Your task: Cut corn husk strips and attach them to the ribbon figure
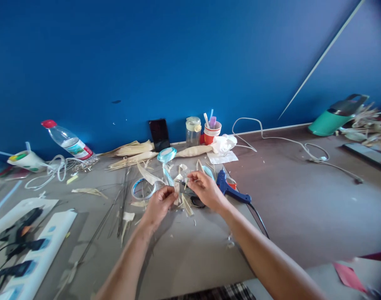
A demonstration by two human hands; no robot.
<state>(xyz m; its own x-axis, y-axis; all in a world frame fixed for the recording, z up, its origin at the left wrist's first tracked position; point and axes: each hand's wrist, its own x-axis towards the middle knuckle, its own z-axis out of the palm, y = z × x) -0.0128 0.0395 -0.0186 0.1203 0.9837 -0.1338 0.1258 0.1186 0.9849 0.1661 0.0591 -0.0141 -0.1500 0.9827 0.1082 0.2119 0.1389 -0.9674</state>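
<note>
My left hand [161, 204] is closed, thumb and fingers pinching a pale dried husk strip [177, 192]. Just to its right, my right hand [206, 191] pinches a small thin yellowish sliver [186, 183] at its fingertips. A roll of light blue ribbon [167, 155] lies beyond both hands, its tail running down toward the left one. Left of that hand is a roll of tape [143, 189]. Loose husk scraps [187, 205] are scattered below the fingers. A black loop-shaped thing [197, 202] lies partly under my right hand.
A blue glue gun [229, 187] rests right of my right hand, its cord trailing forward. Thin wires [121, 204] and a power strip [42, 254] lie left. Along the wall stand a tilted bottle [70, 141], a phone [159, 135], a jar [193, 131] and paper cups [212, 134].
</note>
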